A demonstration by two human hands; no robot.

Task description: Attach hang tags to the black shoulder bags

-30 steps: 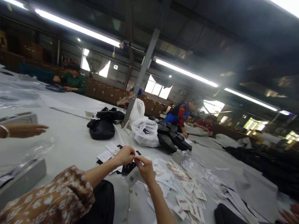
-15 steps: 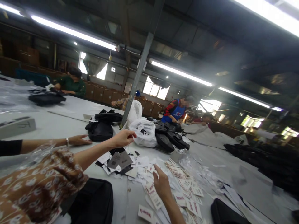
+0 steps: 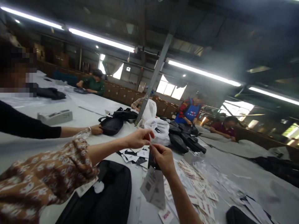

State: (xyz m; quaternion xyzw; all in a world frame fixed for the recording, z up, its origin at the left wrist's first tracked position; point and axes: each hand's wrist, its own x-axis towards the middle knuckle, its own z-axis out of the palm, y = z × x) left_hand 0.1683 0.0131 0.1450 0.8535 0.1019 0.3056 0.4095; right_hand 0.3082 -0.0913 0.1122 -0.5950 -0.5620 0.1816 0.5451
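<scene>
My left hand, closed in a pinch, meets my right hand above the table. Below their fingertips hang a few hang tags, pale grey with a square code, and a dark one behind them. The thin string they hang from is barely visible. Under my left forearm lies a black bag with a round white sticker or tag. Beneath my hands is a pile of loose black and white tags. Beside my right wrist are many white labels with red print.
A co-worker's hand touches a black bag at left. A white plastic bag, more black bags and a metal post stand beyond. Clear plastic wrap lies right. Several people work around the table.
My right hand has risen from the labels to meet my left hand. The hang tags are now lifted off the pile. A co-worker's arm reaches farther in to a black bag. The view has turned left.
</scene>
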